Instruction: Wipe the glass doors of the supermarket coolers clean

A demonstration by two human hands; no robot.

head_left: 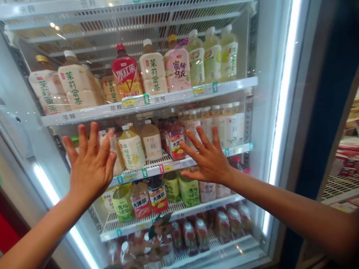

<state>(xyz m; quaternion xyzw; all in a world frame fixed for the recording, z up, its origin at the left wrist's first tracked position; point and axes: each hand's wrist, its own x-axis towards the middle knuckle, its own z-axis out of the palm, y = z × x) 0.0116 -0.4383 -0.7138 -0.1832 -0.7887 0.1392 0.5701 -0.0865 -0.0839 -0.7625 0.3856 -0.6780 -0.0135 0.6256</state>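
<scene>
My left hand (91,164) is raised with its fingers spread and nothing in it, in front of a drinks fridge. To the right, my right hand (210,160) is also open, fingers fanned out and empty. Reflections show a glass door before the shelves; whether either palm touches it I cannot tell. Behind my left hand, partly covered, stands a pale-labelled tea bottle (131,149). A red-labelled iced tea bottle (176,140) shows just left of my right fingertips. Green-wrapped bottles (189,190) stand on the shelf below that hand.
On the upper shelf (174,95) stand large tea bottles, among them a red one (127,73) and a pink one (178,67). Red-toned bottles (200,233) fill the lowest shelf. A lit strip (283,104) runs down the right side. Another rack (340,188) stands at the far right.
</scene>
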